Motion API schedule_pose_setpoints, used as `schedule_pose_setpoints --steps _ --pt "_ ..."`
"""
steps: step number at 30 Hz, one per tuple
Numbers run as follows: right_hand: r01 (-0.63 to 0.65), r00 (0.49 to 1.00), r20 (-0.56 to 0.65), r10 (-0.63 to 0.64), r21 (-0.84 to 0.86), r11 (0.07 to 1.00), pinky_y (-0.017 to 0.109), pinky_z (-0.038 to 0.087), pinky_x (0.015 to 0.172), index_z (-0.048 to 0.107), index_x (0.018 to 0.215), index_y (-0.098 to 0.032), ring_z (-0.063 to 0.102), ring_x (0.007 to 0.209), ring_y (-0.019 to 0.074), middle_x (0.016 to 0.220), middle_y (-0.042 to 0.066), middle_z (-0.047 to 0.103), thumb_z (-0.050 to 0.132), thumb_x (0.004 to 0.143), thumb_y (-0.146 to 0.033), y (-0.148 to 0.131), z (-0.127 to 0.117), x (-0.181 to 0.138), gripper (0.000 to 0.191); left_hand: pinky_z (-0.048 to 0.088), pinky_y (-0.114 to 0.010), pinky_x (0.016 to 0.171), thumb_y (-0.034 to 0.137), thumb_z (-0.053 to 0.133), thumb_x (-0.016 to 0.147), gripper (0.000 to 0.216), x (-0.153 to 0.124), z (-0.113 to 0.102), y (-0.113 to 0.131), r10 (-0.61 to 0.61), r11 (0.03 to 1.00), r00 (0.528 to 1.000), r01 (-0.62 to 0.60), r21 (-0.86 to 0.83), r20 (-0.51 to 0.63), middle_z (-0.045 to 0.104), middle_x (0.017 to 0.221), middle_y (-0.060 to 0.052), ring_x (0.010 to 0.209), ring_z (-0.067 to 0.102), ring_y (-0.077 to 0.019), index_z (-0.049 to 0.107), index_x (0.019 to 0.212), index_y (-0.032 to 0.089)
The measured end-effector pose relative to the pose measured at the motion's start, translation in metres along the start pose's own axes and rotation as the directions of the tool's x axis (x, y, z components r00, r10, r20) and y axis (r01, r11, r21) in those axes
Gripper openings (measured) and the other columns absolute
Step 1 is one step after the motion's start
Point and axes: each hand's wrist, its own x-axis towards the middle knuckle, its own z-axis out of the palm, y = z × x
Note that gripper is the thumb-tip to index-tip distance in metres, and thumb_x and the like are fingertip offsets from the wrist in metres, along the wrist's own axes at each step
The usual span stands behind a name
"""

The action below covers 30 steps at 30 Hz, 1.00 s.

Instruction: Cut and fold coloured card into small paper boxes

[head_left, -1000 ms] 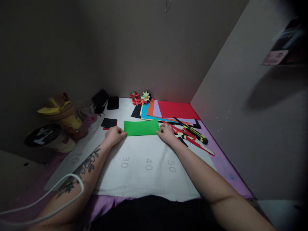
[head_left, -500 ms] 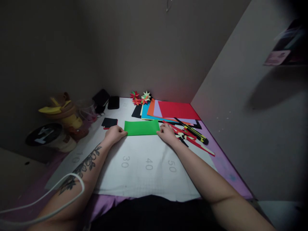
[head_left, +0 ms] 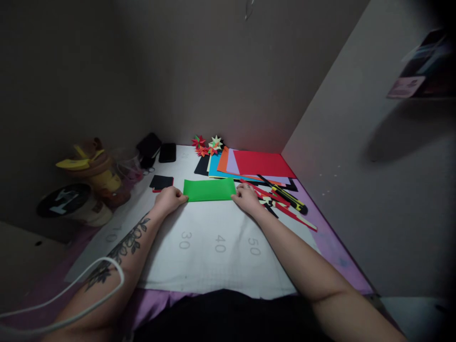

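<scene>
A green sheet of paper (head_left: 209, 190), folded to a wide rectangle, lies across the white mat (head_left: 203, 266). At its lower left corner, my left hand (head_left: 170, 198) pinches the edge between thumb and fingers. My right hand (head_left: 247, 195) grips the lower right corner in the same way. Small black and red paper pieces (head_left: 161, 182) rest just beyond my left hand. Beside my right hand are red, cream and black paper strips (head_left: 285, 209) and a yellow-and-black box cutter (head_left: 290, 198).
Coloured paper sheets (head_left: 263, 164) are fanned at the back right. Folded paper stars (head_left: 201, 151) stand near the wall, with a black phone (head_left: 167, 152) to their left. A yellow and brown figure (head_left: 96, 168) and a round dark-lidded container (head_left: 67, 202) occupy the left side. A white cable (head_left: 121, 275) crosses my left forearm.
Both hands keep their hold on the green paper at its two lower corners. The view has shifted very slightly; nothing else visibly differs.
</scene>
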Motion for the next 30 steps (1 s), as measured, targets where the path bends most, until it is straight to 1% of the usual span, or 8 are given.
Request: schedule_pose_setpoints --steps 9,14,20,24,27,28,30 --pt "-0.003 1.0 0.002 0.003 0.004 1.0 0.035 0.037 0.088 0.052 0.059 -0.02 0.049 0.1 0.023 0.101 0.006 0.059 0.059 0.075 -0.029 0.0 0.001 0.0 0.02 0.03 -0.026 0.052 0.047 0.054 0.073 0.032 -0.001 0.002 0.0 0.015 0.999 0.999 -0.014 0.039 -0.029 0.069 0.073 -0.005 0.067 0.059 -0.0188 0.07 0.071 0.019" --pt "-0.007 1.0 0.011 0.007 -0.001 1.0 0.035 0.037 0.087 0.052 0.06 -0.02 0.048 0.099 0.0224 0.101 0.005 0.059 0.059 0.076 -0.029 0.001 0.001 0.001 0.019 0.032 -0.026 0.055 0.047 0.054 0.074 0.032 -0.002 0.002 0.0 0.052 0.997 0.997 -0.048 0.067 -0.055 0.07 0.077 -0.006 0.072 0.06 -0.02 0.069 0.072 0.019" --pt "-0.005 1.0 0.003 0.005 -0.008 1.0 0.034 0.037 0.085 0.048 0.057 -0.02 0.048 0.098 0.0227 0.1 0.005 0.059 0.06 0.075 -0.028 0.0 0.001 0.002 0.023 0.034 -0.027 0.057 0.045 0.055 0.075 0.029 -0.002 0.002 -0.001 0.06 0.995 0.997 -0.055 0.084 -0.051 0.069 0.078 -0.006 0.076 0.06 -0.021 0.068 0.071 0.019" --pt "-0.013 1.0 0.011 0.014 -0.046 0.999 0.033 0.037 0.082 0.049 0.063 -0.02 0.048 0.097 0.0234 0.098 0.005 0.058 0.059 0.076 -0.029 -0.001 0.0 0.001 0.019 0.038 -0.027 0.062 0.041 0.056 0.076 0.023 -0.004 0.004 -0.005 0.076 0.992 0.993 -0.068 0.103 -0.085 0.069 0.083 -0.006 0.08 0.06 -0.0214 0.066 0.073 0.02" --pt "-0.034 0.999 0.001 0.035 -0.065 0.997 0.033 0.037 0.08 0.051 0.075 -0.021 0.049 0.093 0.0232 0.092 0.005 0.057 0.06 0.075 -0.028 -0.002 0.0 0.001 0.011 0.042 -0.029 0.069 0.037 0.058 0.077 0.02 -0.005 0.007 -0.009 0.11 0.99 0.984 -0.095 0.108 -0.141 0.066 0.088 -0.007 0.083 0.058 -0.0219 0.066 0.082 0.019" --pt "-0.035 0.999 -0.005 0.035 -0.062 0.997 0.033 0.037 0.079 0.051 0.079 -0.021 0.049 0.092 0.0231 0.091 0.005 0.057 0.06 0.075 -0.028 -0.001 0.0 0.0 0.011 0.043 -0.03 0.072 0.035 0.059 0.077 0.021 -0.006 0.009 -0.01 0.139 0.986 0.977 -0.122 0.11 -0.162 0.065 0.091 -0.007 0.086 0.058 -0.0225 0.067 0.089 0.02" --pt "-0.015 1.0 -0.012 0.014 -0.045 0.999 0.033 0.038 0.079 0.051 0.085 -0.022 0.05 0.092 0.023 0.091 0.005 0.058 0.059 0.076 -0.027 -0.001 0.0 0.0 0.013 0.043 -0.033 0.078 0.027 0.058 0.079 0.029 -0.006 0.011 -0.01 0.242 0.966 0.953 -0.218 0.141 -0.183 0.062 0.104 -0.008 0.094 0.056 -0.0241 0.066 0.107 0.022"
